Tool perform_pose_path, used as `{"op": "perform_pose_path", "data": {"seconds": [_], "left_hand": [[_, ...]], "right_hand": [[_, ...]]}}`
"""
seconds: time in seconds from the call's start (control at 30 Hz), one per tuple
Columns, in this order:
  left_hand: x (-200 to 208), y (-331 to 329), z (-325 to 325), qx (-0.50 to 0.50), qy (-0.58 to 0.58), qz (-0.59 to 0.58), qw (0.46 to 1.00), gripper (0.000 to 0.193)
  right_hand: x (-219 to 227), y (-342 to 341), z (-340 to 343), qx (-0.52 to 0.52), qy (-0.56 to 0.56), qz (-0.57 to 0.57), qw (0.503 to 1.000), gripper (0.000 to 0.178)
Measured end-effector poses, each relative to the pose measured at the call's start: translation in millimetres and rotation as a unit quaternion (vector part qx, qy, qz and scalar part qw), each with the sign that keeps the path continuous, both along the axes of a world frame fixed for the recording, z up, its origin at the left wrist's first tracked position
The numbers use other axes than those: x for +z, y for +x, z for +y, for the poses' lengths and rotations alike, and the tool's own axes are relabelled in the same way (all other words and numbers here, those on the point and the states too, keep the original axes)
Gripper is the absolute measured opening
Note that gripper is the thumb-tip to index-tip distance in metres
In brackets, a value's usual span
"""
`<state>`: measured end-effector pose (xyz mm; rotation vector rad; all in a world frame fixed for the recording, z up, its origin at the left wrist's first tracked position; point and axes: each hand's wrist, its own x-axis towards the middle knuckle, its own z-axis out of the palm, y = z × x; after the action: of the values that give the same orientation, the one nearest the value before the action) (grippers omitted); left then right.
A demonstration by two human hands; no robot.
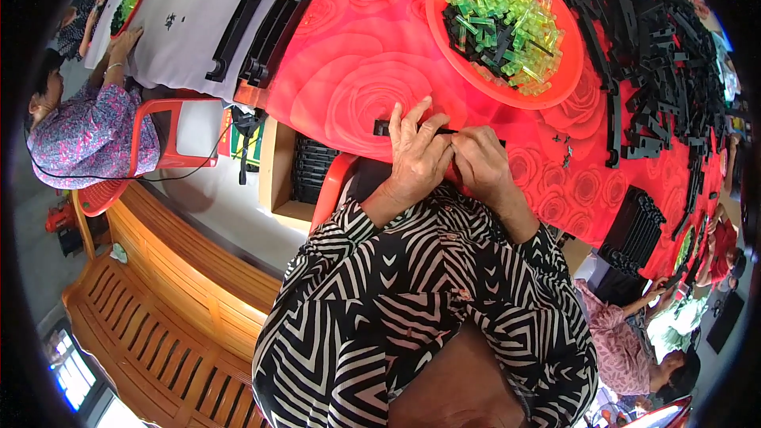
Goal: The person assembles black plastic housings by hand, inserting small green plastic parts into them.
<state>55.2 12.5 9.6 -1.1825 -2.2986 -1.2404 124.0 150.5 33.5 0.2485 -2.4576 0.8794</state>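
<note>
1. step (judged): fine two-handed work on a slim black strip [381, 127], lying crosswise under the grip near the table edge; probably a small part being fitted.
2. grip: right hand [481, 160] pinched at the strip, exact contact hidden; left hand [420, 147] spread across it, clenched or merely resting, cannot tell.
3. next move (judged): calls for a steady left, light fingertip pressure from the right.
4. materials: strip dark, rigid-looking. beneath grip, rose-printed red cloth [349, 99]. beyond and rightward, smooth round orange-red basin [437, 20] of translucent yellow-green tubes [507, 20]; farther right, heaped black bars [666, 63].
</note>
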Motion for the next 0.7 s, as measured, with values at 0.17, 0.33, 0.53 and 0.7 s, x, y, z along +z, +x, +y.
{"op": "perform_pose_path", "data": {"seconds": [0.17,0.33,0.53,0.7], "left_hand": [[0.9,-2.4,-3.0,-0.022,-0.029,-0.02,0.999,0.012],[0.1,-8.6,-8.5,-0.053,-0.071,-0.026,0.996,0.024],[16.6,-29.1,-33.8,-0.067,-0.088,-0.022,0.994,0.045],[21.2,-37.3,-50.6,-0.026,-0.105,-0.054,0.993,0.048]], "right_hand": [[-6.1,0.2,-2.9,-0.004,0.008,0.001,1.0,0.024],[-7.2,-2.0,-4.3,-0.028,-0.012,0.0,1.0,0.02],[14.2,7.3,10.0,-0.154,-0.294,0.017,0.943,0.007],[22.1,24.5,17.5,-0.142,-0.434,-0.016,0.89,0.009]]}}
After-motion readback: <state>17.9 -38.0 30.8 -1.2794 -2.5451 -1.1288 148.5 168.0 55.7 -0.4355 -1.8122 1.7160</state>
